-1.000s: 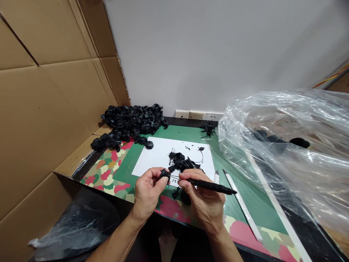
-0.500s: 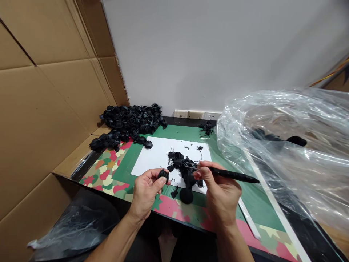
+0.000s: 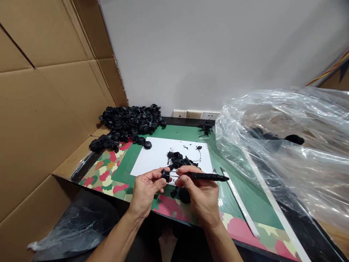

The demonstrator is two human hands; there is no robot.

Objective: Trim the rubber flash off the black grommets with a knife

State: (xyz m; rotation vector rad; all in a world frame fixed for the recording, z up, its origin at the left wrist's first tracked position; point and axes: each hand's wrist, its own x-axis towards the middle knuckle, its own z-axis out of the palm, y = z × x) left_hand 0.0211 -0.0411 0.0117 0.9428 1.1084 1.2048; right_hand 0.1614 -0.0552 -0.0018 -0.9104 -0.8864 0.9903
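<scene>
Near the table's front edge, my left hand [image 3: 147, 189] is closed, pinching a small black ribbed rubber piece [image 3: 165, 176] between thumb and fingers. My right hand [image 3: 201, 189] grips a pair of tweezers [image 3: 208, 177] whose black handle looks wrapped. Their two thin metal prongs point left and reach the ribbed piece; whether the tips touch it or go inside I cannot tell. Just behind my hands, a loose cluster of black rubber pieces and scraps [image 3: 178, 160] lies on a white sheet [image 3: 147, 160]. A round black piece [image 3: 184, 195] is partly covered by my right hand.
A large heap of similar black pieces [image 3: 131, 120] fills the back left, beside a cardboard wall [image 3: 54, 109]. Black scraps [image 3: 205, 128] lie at the back. Clear plastic bagging [image 3: 272, 109] covers the right side. A white strip [image 3: 240, 203] rests on the green mat [image 3: 229, 214].
My right hand has moved left with the tweezers, from over the cluster to the ribbed piece. The left hand stays in place; the ribbed piece has turned slightly in it.
</scene>
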